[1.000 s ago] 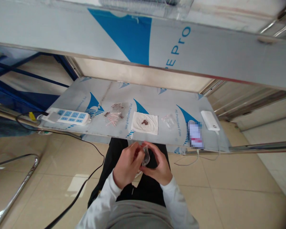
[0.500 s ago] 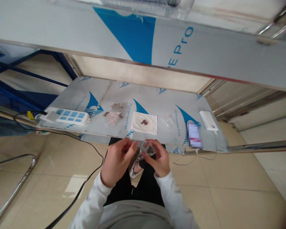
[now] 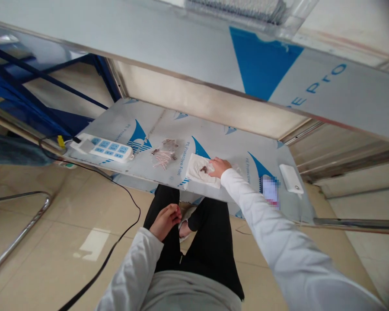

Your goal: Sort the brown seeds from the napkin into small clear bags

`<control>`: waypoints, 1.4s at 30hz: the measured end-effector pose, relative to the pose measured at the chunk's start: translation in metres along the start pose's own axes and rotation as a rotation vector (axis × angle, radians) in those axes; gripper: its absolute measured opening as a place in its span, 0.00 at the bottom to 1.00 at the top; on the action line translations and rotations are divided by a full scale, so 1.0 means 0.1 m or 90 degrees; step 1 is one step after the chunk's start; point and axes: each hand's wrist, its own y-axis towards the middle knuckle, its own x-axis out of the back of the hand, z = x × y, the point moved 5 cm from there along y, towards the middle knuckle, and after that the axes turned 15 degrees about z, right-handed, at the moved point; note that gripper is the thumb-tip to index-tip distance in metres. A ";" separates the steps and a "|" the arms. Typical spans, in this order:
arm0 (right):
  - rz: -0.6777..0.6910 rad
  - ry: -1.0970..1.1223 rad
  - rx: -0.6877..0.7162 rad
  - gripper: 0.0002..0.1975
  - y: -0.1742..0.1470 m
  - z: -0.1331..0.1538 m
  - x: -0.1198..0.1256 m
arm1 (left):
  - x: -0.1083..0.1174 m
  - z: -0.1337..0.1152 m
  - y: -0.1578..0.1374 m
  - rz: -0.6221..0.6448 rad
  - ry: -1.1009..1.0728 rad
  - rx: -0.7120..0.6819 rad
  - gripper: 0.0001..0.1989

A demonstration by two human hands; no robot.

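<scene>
My right hand point(image 3: 219, 167) reaches over the right part of a white tissue point(image 3: 194, 173), its fingers bent together beside a small heap of brown pieces point(image 3: 203, 169). Whatever those fingers grip is too small or hidden to make out. Above my lap, off the table, my left hand point(image 3: 167, 220) is closed with its fingers curled inward; its contents do not show. To the left of the tissue lie pale pinkish sticks point(image 3: 162, 160) and a clear bag with brown bits point(image 3: 170, 146). A clear plastic bag point(image 3: 236, 167) is partly hidden behind my right forearm.
A white power strip point(image 3: 112, 149) lies at the table's left end. At the right are a phone point(image 3: 270, 191) and a white cabled box point(image 3: 291, 179). An upper shelf point(image 3: 188, 56) crosses above the table point(image 3: 155, 119). A black cable point(image 3: 116, 246) hangs on the left.
My right hand has gone from in front of my lap forward to the tissue. The clear bag held between my hands no longer shows there. My left hand has lowered slightly and my view has shifted.
</scene>
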 end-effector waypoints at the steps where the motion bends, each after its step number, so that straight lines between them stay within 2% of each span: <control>1: 0.012 -0.025 0.003 0.23 0.04 0.03 0.01 | 0.01 -0.01 0.00 0.007 -0.011 -0.001 0.16; 7: 0.042 -0.138 0.021 0.20 0.17 0.15 0.04 | 0.06 -0.06 0.02 0.021 -0.038 -0.014 0.11; 12: 0.036 -0.184 0.043 0.22 0.12 0.20 0.08 | 0.11 -0.01 0.08 0.019 -0.049 -0.010 0.10; 18: -0.008 -0.176 0.063 0.26 -0.03 0.21 0.11 | 0.11 -0.01 0.11 0.015 -0.044 -0.011 0.11; 22: -0.053 -0.128 0.061 0.33 -0.13 0.18 0.09 | 0.08 -0.03 0.10 0.012 -0.039 -0.005 0.12; 26: -0.172 0.042 0.046 0.33 -0.27 -0.11 0.06 | 0.04 -0.05 0.09 0.007 -0.028 -0.005 0.13; 29: -0.275 0.215 -0.105 0.28 -0.36 -0.62 -0.11 | 0.01 -0.08 0.10 -0.016 0.004 -0.034 0.15; 31: -0.301 0.285 -0.220 0.29 -0.37 -0.93 -0.34 | 0.01 -0.16 0.12 -0.055 0.070 -0.079 0.17; 34: -0.256 0.333 -0.289 0.30 -0.28 -1.11 -0.73 | 0.00 -0.44 0.17 -0.123 0.268 -0.163 0.20; 37: -0.215 0.370 -0.307 0.28 -0.17 -1.05 -1.03 | -0.02 -0.91 0.24 -0.213 0.580 -0.243 0.20; 39: -0.226 0.381 -0.310 0.28 -0.15 -0.97 -1.13 | -0.04 -1.26 0.30 -0.337 0.843 -0.270 0.18; 42: -0.256 0.371 -0.321 0.28 -0.19 -0.87 -1.14 | 0.00 -1.62 0.48 -0.401 0.966 -0.264 0.14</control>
